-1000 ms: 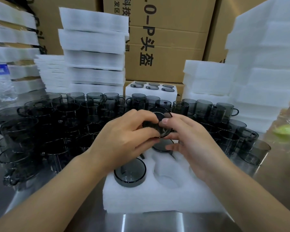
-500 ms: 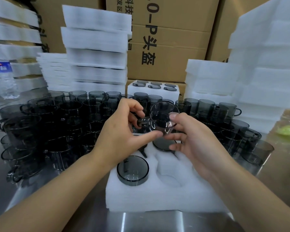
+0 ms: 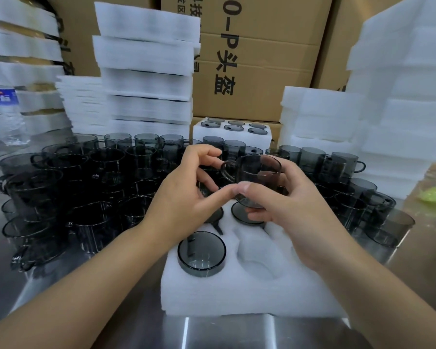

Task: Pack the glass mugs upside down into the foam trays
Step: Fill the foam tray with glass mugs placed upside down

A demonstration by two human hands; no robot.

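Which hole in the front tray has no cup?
The near right hole in the foam tray: only white foam shows there. The hole beside it holds an upside-down mug.

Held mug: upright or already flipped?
Upright, slightly tilted: the mug in the right hand has its open rim on top, base toward the foam tray. Not flipped yet.

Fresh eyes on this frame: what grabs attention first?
The smoky glass mug is held over the foam tray at centre: the right hand grips it, and the left hand curls beside its handle. In the tray's near-left pocket sits an upturned mug; the near-right pocket is empty. A crowd of dark mugs covers the metal table to the left and behind, backed by white foam stacks.
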